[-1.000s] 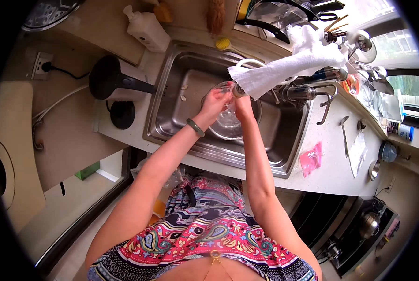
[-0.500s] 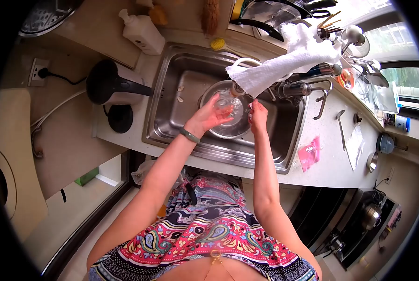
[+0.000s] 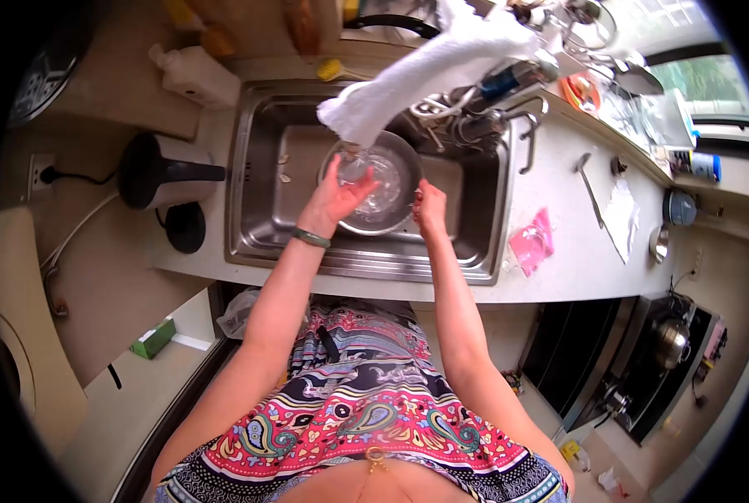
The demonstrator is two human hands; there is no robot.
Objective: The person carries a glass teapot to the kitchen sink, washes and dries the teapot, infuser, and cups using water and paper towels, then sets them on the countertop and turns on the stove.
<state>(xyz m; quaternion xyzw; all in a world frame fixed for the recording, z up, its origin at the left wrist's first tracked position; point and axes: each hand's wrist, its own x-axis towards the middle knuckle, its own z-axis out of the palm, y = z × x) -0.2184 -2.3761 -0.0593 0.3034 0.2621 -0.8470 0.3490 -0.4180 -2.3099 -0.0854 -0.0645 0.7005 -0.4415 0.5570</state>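
A round metal bowl [image 3: 406, 159] with rippling water stands in the steel sink [image 3: 261, 197]. My left hand [image 3: 331, 204] is over the bowl's left side, thumb and fingers curved around a clear, glass-like cup [image 3: 355, 171]. This cup is just below the tap's mouth, and its outline is partly lost against the water. At the bowl's right rim is my right hand [image 3: 429, 207], fingers closed together; whatever they pinch is too small to make out. A white towel [image 3: 416, 80] drapes over the tap above both hands.
A kettle [image 3: 169, 172] and white pump bottle [image 3: 194, 75] stand left of the sink. A yellow brush [image 3: 331, 70] lies behind it. On the right counter are a pink plastic packet [image 3: 532, 243] and a ladle [image 3: 591, 189]. Utensils crowd the back right.
The whole view has shifted, so the sink and hands appear further left. My right hand has moved slightly lower, nearer the bowl's rim. The left hand still holds the clear cup under the tap.
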